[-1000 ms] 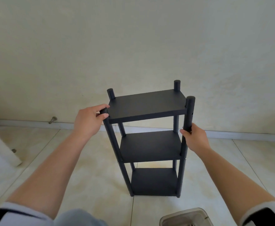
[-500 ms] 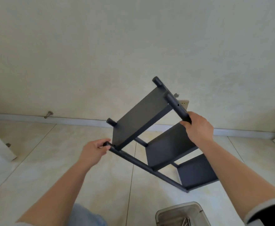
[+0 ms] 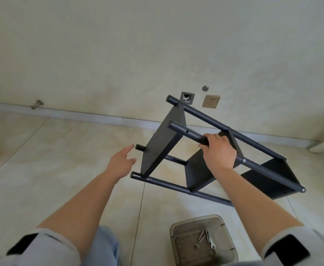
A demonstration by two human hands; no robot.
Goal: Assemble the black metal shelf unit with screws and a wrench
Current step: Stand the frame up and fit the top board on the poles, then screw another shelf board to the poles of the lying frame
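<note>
— Where's the shelf [image 3: 162, 144]?
— Tipped over the floor, my right hand [image 3: 217, 153] wrapped round a post; left hand [image 3: 121, 163] open, beside it.
— Heavy?
— Stiff, light enough (I'd guess); grip posts.

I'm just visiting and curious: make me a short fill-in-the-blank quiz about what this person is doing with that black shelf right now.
1. The right hand grips one ____ of the black shelf unit.
2. The left hand is ____, touching nothing.
3. The shelf unit has ____ shelves.
4. Loose screws lie in the ____ container on the floor.

Missing words: pole; open; three; plastic
</note>
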